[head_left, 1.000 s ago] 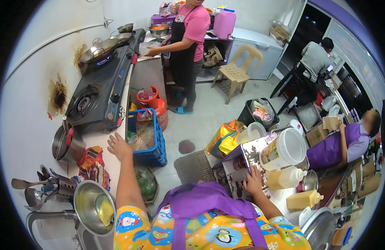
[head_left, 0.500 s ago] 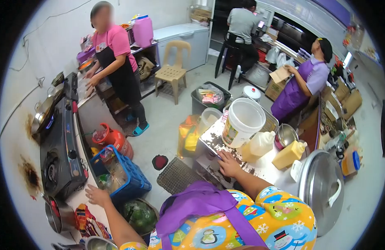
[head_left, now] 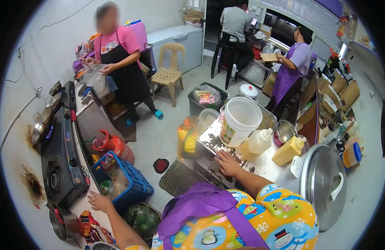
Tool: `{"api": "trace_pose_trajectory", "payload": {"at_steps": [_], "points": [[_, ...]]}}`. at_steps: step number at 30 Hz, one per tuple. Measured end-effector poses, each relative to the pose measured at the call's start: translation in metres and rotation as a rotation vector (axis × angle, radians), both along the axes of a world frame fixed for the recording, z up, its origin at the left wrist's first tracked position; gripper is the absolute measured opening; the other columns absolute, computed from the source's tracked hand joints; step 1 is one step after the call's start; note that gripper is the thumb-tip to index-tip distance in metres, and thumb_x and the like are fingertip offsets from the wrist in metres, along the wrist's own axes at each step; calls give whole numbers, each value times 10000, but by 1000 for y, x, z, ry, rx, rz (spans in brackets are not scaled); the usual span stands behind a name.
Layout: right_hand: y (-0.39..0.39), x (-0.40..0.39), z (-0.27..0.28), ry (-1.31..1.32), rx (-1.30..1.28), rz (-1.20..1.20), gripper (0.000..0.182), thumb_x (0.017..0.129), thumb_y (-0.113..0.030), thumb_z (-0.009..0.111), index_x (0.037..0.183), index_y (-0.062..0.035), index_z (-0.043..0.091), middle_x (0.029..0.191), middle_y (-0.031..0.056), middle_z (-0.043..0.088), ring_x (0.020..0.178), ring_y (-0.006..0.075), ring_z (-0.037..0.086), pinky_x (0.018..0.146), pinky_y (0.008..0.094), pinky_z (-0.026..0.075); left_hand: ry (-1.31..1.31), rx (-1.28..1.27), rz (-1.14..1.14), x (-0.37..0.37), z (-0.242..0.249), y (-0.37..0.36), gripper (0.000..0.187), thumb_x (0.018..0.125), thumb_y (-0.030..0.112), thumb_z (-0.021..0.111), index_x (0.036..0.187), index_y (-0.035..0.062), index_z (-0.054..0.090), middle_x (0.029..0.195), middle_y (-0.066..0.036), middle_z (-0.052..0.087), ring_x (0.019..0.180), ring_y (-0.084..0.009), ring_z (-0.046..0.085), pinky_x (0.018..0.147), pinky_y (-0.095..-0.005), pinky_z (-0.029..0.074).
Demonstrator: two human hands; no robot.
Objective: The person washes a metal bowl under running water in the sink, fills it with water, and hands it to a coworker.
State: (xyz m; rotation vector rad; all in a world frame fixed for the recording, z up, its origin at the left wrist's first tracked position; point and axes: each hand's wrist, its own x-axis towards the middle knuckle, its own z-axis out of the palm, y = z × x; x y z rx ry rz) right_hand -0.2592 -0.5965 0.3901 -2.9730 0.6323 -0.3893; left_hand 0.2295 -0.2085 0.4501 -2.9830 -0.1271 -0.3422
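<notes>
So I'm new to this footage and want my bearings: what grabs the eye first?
The big white bucket on the worn counter, just beyond the right hand lying flat there. Across the aisle, the left hand rests on the counter edge by a blue crate and red gas cylinder.

My left hand [head_left: 100,202] lies flat, palm down with fingers spread, on the edge of the left bench [head_left: 77,204], at about seven o'clock in my view, just beside the blue crate [head_left: 132,185] packed with clear bags. My right hand [head_left: 228,163] rests palm down, fingers pointing toward twelve o'clock, on the worn, speckled bench [head_left: 213,141] at about five o'clock from centre. At its one o'clock, near the fingertips, stands an upright translucent jug [head_left: 255,143] of yellowish liquid with a white cap, and just behind that a big white bucket [head_left: 239,121], open and upright.
</notes>
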Motion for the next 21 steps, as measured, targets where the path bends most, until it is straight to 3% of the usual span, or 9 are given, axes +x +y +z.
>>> {"api": "trace_pose_trajectory", "payload": {"at_steps": [3, 6, 21], "points": [[-1, 0, 0, 55, 14, -8, 738, 708, -140, 668, 1393, -33, 414, 1459, 196, 364, 1350, 400, 330, 1114, 503, 288, -14, -6, -8, 1, -1, 1, 846, 743, 270, 774, 1448, 148, 322, 1493, -150, 340, 1360, -349, 370, 1028, -536, 374], [-1, -2, -2, 37, 41, -13, 775, 717, -113, 656, 1430, -33, 362, 1470, 184, 358, 1355, 393, 332, 1122, 504, 279, -22, -37, -14, -4, 3, -1, 849, 742, 261, 773, 1450, 149, 317, 1499, -151, 334, 1363, -352, 366, 1039, -542, 366], [0, -2, 0, 77, 28, -29, 792, 727, -103, 631, 1449, -18, 318, 1493, 180, 332, 1374, 366, 321, 1141, 483, 253, 40, -43, 10, -11, 16, -7, 876, 736, 286, 779, 1463, 160, 308, 1506, -147, 332, 1375, -344, 354, 1058, -535, 352]]}}
